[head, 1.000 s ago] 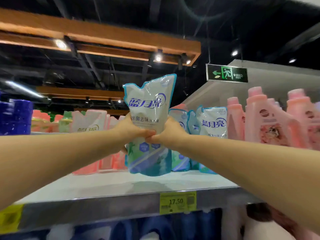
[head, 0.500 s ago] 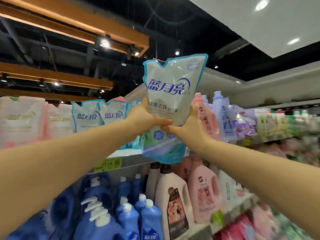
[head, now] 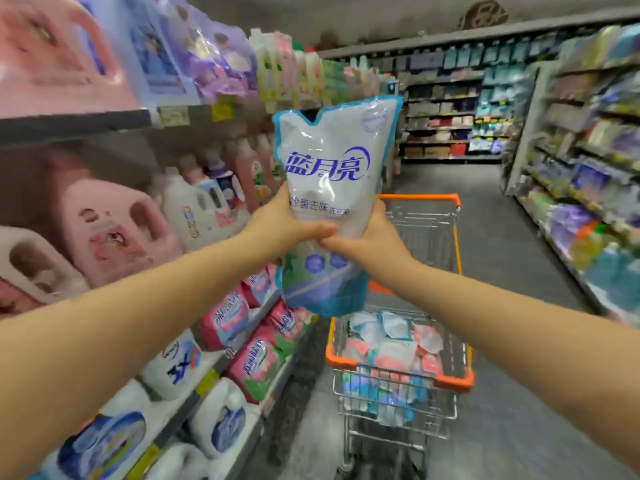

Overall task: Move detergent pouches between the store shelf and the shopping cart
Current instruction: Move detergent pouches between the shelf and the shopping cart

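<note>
I hold a white and blue detergent pouch [head: 332, 174] upright in the air with both hands. My left hand [head: 284, 225] grips its left side and my right hand [head: 369, 237] grips its right side, thumbs meeting at the pouch's middle. Behind and below it stands the shopping cart [head: 453, 379] with orange rim, holding several blue and pink pouches [head: 391, 348]. The store shelf [head: 79, 123] runs along my left.
Pink and white detergent jugs [head: 107, 233] and pink refill packs [head: 256, 362] fill the left shelving. Another shelf unit [head: 588, 188] lines the right side of the grey aisle floor [head: 502, 237]. More shelves stand at the aisle's far end.
The pouch has come off the top shelf and swung right with both hands, now held over the aisle in front of the cart. My view turned from the shelf toward the cart.
</note>
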A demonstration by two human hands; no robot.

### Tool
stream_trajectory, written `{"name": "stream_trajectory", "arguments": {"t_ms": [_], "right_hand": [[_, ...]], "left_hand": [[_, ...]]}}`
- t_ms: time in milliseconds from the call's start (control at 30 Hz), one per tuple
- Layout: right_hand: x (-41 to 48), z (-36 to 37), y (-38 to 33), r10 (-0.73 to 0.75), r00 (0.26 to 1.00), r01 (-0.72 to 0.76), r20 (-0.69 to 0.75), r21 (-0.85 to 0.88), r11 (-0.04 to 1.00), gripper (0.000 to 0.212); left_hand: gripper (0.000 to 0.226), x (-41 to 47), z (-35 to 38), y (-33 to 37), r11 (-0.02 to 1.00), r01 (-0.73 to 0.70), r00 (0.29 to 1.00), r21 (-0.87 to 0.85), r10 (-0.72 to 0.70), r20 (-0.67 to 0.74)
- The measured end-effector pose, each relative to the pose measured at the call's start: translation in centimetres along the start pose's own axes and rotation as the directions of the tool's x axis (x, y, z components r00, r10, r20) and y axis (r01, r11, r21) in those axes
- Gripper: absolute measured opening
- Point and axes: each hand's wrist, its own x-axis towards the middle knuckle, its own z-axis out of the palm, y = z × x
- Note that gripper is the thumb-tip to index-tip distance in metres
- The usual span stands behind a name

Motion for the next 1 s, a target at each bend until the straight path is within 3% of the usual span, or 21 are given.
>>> {"name": "stream_trajectory", "arguments": {"t_ms": [133, 200, 300, 500, 633, 733, 767, 900, 1000], "right_hand": [[0.4, -4.3, 11.1, 0.255, 0.961, -0.257, -0.103, -0.011, 0.966, 0.081], [1.2, -5.6, 16.2, 0.366, 0.916, -0.377, -0.164, -0.038, 0.926, 0.082], [3.8, -7.5, 22.9, 0.454, 0.864, -0.470, -0.218, -0.026, 0.882, 0.095], [7.5, -10.0, 34.0, 0.632, 0.732, -0.650, -0.256, 0.018, 0.760, 0.077], [7.3, -10.1, 40.9, 0.729, 0.640, -0.732, -0.243, 0.094, 0.675, 0.066], [6.4, -10.0, 46.3, 0.791, 0.577, -0.774, -0.205, 0.174, 0.609, 0.090], [5.9, -9.9, 48.1, 0.821, 0.537, -0.791, -0.195, 0.221, 0.570, 0.088], [3.6, -9.1, 53.9, 0.885, 0.416, -0.862, -0.209, 0.219, 0.457, 0.058], [2.3, -8.4, 56.6, 0.923, 0.301, -0.908, -0.241, 0.223, 0.354, 0.047]], "left_hand": [[0.093, 5.0, 12.1, -5.0, 0.996, 0.066, 0.974, -0.056, -0.053, 0.218], [0.093, 7.5, 17.3, -7.2, 0.995, 0.071, 0.948, -0.064, -0.048, 0.314], [0.099, 12.1, 23.7, -10.5, 0.994, 0.089, 0.917, -0.063, -0.057, 0.396], [0.104, 18.4, 33.3, -15.5, 0.975, 0.220, 0.826, -0.017, -0.177, 0.535], [0.104, 19.2, 39.7, -20.1, 0.933, 0.356, 0.693, 0.062, -0.308, 0.652], [0.096, 18.6, 44.4, -24.1, 0.865, 0.489, 0.582, 0.114, -0.421, 0.695], [0.093, 18.3, 45.4, -24.7, 0.846, 0.520, 0.554, 0.119, -0.440, 0.707], [0.087, 16.8, 50.4, -28.4, 0.745, 0.625, 0.382, 0.233, -0.553, 0.740], [0.107, 15.2, 54.1, -31.6, 0.654, 0.693, 0.242, 0.304, -0.609, 0.755]]}}
